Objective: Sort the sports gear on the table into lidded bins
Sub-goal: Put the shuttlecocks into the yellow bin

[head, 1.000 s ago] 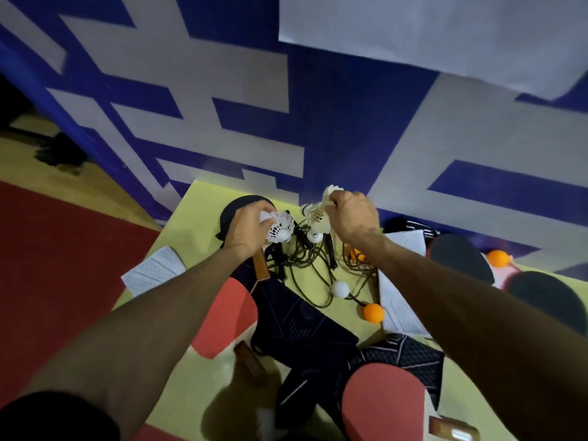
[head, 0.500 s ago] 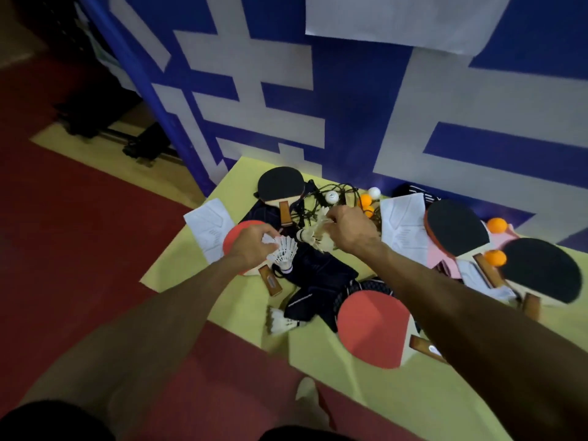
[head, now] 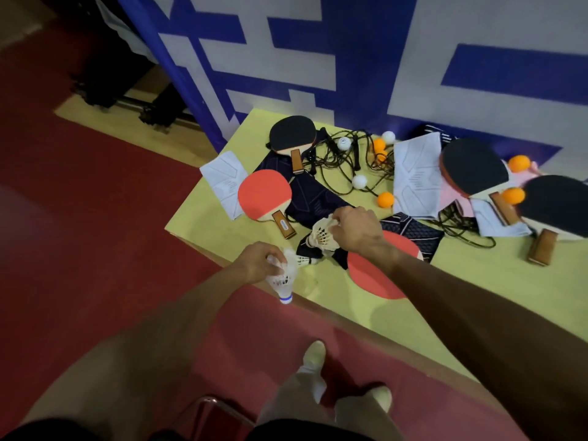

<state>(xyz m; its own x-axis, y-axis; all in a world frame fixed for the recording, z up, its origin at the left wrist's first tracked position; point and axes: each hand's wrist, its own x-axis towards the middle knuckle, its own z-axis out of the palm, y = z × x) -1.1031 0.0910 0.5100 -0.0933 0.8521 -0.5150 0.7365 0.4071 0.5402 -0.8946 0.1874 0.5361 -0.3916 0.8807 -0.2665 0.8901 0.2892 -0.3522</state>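
Head view showed shuttlecock gathering: the left hand (head: 254,262) curled its fingers round a white shuttlecock (head: 284,281) at the yellow worktop's (head: 477,281) near edge. The right hand (head: 358,230) pinched a shuttlecock cluster (head: 323,238), seemingly several. With no bin visible, the next move probably called for finding one.

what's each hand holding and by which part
left hand grips a shuttlecock by its feather skirt, cork down; right hand holds a shuttlecock bunch by the feathers

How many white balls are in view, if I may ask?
3 white balls: one by the wall, one near the black paddle, one among the cords; others may be hidden.
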